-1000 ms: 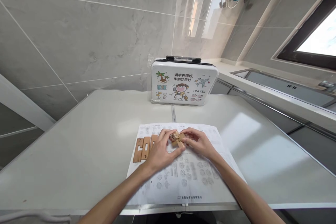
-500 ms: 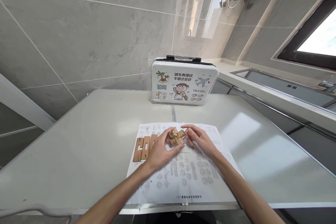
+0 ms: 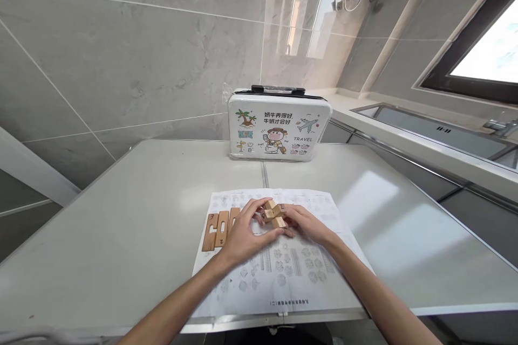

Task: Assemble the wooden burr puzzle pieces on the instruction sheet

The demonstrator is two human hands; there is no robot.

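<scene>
A crossed wooden block cluster (image 3: 274, 214) is pinched by the left hand (image 3: 243, 233) and apparently gripped at its right end by the right hand (image 3: 308, 223), over the printed sheet (image 3: 299, 294). Its joints are seemingly being adjusted; steady support and careful alignment appear called for.

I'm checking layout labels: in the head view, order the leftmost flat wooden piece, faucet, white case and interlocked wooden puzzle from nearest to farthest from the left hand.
1. Interlocked wooden puzzle, held in the left hand.
2. Leftmost flat wooden piece, on the paper to that hand's left.
3. White case, standing ahead on the table.
4. Faucet, far off to the right.
</scene>
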